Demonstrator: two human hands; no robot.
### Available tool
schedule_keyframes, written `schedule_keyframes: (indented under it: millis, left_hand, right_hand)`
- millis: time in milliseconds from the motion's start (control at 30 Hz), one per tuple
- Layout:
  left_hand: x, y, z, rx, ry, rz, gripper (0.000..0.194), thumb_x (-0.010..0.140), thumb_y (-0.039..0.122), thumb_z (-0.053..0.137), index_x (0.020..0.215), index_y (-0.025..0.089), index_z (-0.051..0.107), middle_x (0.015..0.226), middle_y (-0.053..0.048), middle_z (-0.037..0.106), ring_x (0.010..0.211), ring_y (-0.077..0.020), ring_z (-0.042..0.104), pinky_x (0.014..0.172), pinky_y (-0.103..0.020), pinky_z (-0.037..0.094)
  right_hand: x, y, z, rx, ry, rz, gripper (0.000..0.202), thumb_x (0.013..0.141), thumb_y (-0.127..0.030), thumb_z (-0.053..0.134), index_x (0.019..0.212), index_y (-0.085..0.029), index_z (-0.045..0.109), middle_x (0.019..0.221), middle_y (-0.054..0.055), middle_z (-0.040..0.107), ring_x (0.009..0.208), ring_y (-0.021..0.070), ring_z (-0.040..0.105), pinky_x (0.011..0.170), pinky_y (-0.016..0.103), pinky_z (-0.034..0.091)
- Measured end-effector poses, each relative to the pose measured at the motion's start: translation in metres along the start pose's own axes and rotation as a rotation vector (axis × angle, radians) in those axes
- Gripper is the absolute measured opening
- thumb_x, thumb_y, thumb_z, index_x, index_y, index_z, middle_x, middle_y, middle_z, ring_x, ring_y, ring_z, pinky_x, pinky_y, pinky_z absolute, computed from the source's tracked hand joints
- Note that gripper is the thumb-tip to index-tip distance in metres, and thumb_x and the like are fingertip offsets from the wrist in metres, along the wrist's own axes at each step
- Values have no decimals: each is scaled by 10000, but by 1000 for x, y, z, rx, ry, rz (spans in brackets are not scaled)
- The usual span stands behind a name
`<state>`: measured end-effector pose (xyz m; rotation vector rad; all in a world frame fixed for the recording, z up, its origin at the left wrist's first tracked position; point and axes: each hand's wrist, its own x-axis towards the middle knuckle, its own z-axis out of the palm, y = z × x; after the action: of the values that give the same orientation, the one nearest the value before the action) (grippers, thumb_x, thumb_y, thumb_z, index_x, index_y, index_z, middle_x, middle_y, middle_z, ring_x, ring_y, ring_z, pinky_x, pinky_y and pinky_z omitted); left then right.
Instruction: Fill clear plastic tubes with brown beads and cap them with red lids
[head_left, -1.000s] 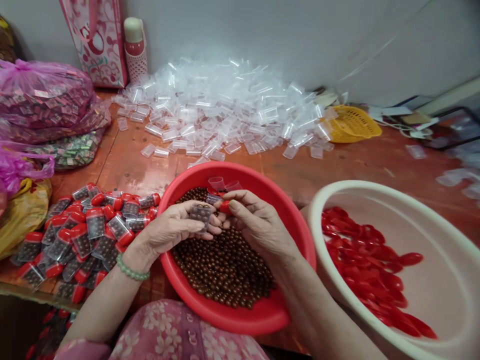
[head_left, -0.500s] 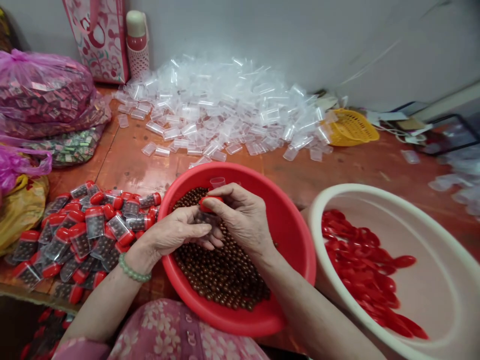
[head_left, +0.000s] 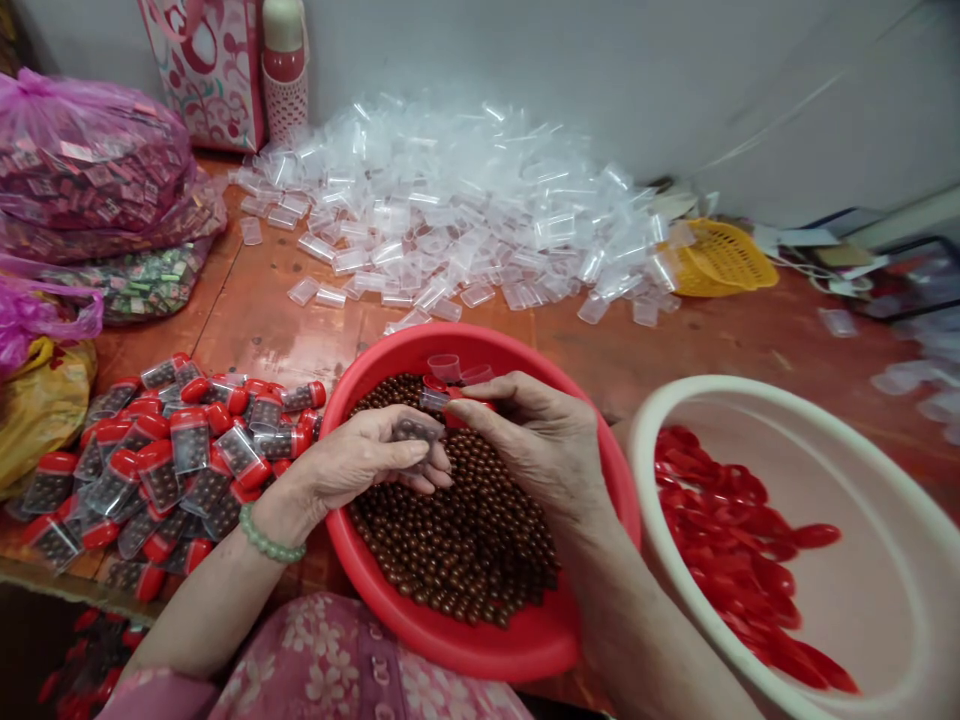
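Observation:
My left hand [head_left: 375, 450] is curled around a clear container of brown beads [head_left: 415, 430], above the near left side of a red basin [head_left: 600, 450]. My right hand [head_left: 536, 435] is over the basin's middle, thumb and fingers pinched on a red cap, partly hidden, at their tips. Just left of those fingertips is a small red and clear piece [head_left: 434, 397]. Loose brown beads [head_left: 465, 540] lie in the basin under both hands. Two clear empty containers [head_left: 444, 367] show near its far wall.
Filled red-capped containers [head_left: 190, 440] are piled at left. Clear empty containers [head_left: 450, 220] heap along the wall. A white basin [head_left: 892, 560] of red pieces [head_left: 720, 510] stands at right. Also visible are a yellow basket [head_left: 720, 260], pink plastic bags [head_left: 97, 180] and a flask [head_left: 285, 80].
My right hand has moved right, away from the container in my left hand, and the red cap is no longer over it. The view has shifted slightly.

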<state>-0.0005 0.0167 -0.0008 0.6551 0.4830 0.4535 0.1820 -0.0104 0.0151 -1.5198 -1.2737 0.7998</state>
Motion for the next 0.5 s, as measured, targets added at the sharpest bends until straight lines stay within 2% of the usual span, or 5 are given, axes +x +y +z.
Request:
schedule_keyframes:
  millis: [133,233,367,500]
  left_hand:
    - [0,1,2,24,26,24,354,731,277,751,1007,118,595,878,-62,661,794,-143,663,719,-258,510]
    - [0,0,3,62,45,46,323,734,252,741,997,122,607,886,-58,657,804,-135,647,728,-255,492]
    - [1,-2,3,107,49,62,295,730,255,738,966,124,619,861,-48,653,796,-122,624,747,-257,479]
    - [2,-2,4,134,50,73,285,725,261,732,952,128,624,822,-36,646,767,-119,612,726,-251,468]
  right_hand:
    - [3,2,-4,118,-2,75,154,695,-323,797,790,-234,714,746,-8,715,654,132,630,628,274,524]
    - [3,-3,0,222,-43,108,176,714,-310,785,860,-242,713,788,-9,730,664,128,653,640,272,544]
    - [-5,-10,11,143,-75,12,146,776,-299,739,910,-247,712,852,2,731,738,141,671,699,289,554]
    - [-12,-11,16,27,-98,-77,117,801,-309,715,900,-248,720,827,13,726,726,160,667,678,310,559]
